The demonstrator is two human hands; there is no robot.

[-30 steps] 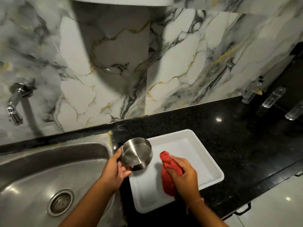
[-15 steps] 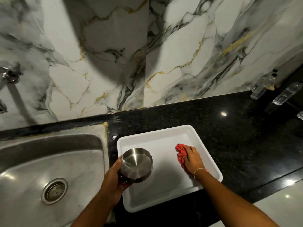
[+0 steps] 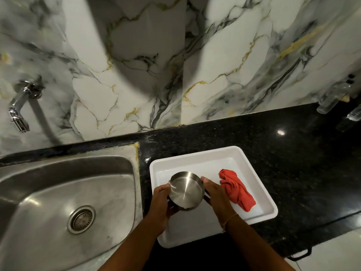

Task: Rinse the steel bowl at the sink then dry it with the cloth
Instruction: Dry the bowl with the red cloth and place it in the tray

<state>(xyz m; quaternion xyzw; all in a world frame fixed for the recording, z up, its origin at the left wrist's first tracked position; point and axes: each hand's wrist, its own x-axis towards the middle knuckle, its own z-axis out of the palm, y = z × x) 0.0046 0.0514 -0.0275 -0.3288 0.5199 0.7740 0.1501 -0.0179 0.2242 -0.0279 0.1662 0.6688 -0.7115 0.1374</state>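
Observation:
The steel bowl is tilted with its round base facing me, held above the white tray. My left hand grips its left side and my right hand grips its right side. The red cloth lies crumpled in the tray just right of my right hand, and neither hand touches it. The steel sink with its round drain lies to the left, under the chrome tap on the wall.
The tray stands on a black granite counter against a marble wall. Clear plastic bottles lie at the counter's far right. The counter's front edge drops to a pale floor at the lower right.
My right hand has let go of the red cloth, left it in the tray, and come over to hold the bowl's right side. The bowl now hangs over the tray.

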